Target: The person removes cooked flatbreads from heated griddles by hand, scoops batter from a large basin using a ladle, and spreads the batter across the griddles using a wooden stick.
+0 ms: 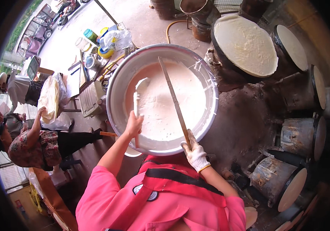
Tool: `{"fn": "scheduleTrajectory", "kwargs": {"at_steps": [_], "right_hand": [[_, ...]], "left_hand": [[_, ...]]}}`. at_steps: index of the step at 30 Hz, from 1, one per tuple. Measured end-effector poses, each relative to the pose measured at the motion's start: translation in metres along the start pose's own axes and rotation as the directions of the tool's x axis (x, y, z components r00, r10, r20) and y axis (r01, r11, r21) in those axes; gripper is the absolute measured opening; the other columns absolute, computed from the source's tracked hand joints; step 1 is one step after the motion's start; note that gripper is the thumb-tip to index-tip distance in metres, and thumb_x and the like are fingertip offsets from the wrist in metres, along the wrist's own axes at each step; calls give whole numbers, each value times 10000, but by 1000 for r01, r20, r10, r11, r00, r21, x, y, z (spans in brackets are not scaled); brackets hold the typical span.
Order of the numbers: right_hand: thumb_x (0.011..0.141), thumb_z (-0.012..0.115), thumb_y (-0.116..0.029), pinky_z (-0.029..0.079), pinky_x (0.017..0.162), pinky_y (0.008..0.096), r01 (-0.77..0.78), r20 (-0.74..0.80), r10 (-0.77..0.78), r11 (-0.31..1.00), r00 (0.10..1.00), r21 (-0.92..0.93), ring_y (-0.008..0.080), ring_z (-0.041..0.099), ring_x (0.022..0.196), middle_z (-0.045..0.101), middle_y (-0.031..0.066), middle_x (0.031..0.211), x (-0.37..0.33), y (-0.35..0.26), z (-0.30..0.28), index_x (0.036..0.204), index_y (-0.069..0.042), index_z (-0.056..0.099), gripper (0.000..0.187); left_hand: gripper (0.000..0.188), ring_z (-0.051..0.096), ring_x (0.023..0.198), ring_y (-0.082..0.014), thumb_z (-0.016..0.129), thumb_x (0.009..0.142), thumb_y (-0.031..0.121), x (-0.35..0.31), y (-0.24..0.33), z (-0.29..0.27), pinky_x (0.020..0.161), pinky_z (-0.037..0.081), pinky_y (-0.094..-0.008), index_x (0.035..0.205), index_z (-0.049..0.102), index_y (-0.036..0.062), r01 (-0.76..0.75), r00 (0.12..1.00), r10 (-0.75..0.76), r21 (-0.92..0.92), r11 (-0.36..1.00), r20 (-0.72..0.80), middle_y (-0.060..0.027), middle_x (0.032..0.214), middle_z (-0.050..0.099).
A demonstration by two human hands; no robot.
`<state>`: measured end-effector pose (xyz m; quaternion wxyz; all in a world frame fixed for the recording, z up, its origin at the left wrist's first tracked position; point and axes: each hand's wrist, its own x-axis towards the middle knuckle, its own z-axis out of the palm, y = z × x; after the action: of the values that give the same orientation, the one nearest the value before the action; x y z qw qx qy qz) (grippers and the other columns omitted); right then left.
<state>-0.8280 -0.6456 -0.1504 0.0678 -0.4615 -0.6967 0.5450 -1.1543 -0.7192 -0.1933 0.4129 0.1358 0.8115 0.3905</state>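
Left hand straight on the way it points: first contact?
Likely the white batter in the metal basin, if the left hand angles down. Held higher, it might meet the long stick in the right hand; depth is unclear.

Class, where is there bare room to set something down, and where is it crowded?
Bare dark ground lies between the basin and the drums on the right. Paler floor shows beyond the basin, left of the yellowish hose. It is crowded at the basin's upper left, where jars, a plastic bag and a grey case cluster.
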Motion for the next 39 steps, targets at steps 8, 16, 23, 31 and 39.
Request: {"fn": "scheduleTrajectory", "kwargs": {"at_steps": [8,16,23,31,39], "right_hand": [[945,648,-168,422,1094,324,-31,67,23,993,998,114,261,480,1375,428,179,1533,27,-15,48,1536,-40,320,688],[985,582,-228,407,1107,355,17,183,-19,1000,983,14,298,473,1371,458,176,1507,62,-23,57,1538,-72,329,628],[1037,424,-359,426,1080,432,-137,200,161,982,967,-130,390,513,1288,502,182,1447,32,-13,48,1559,-207,294,559],[1042,434,-268,447,1050,395,-248,298,338,921,893,-302,362,529,1286,526,172,1432,-42,-5,-6,1556,-175,304,538],[1030,420,-388,486,934,559,-55,259,152,935,954,-349,475,595,1100,621,231,1253,-151,-29,-88,1568,-342,216,577]], "left_hand": [[259,468,418,-150,521,881,30,55,-53,-11,320,365,-329,1076,362,88,370,914,-333,-138,919,232,-77,685,491],[319,458,412,-179,514,928,99,54,-73,-41,349,415,-381,1205,354,92,-633,766,443,427,646,466,-58,629,473],[127,374,382,-55,491,986,95,54,-51,52,333,335,-239,884,416,106,634,764,-255,-619,463,592,25,574,387],[455,349,364,-86,372,1063,212,-3,16,103,367,349,-229,618,381,119,874,479,460,-359,-328,747,16,501,360],[442,360,372,-74,363,1063,190,-161,109,115,378,367,-234,629,392,112,812,524,607,-565,-145,597,18,521,358]]}}
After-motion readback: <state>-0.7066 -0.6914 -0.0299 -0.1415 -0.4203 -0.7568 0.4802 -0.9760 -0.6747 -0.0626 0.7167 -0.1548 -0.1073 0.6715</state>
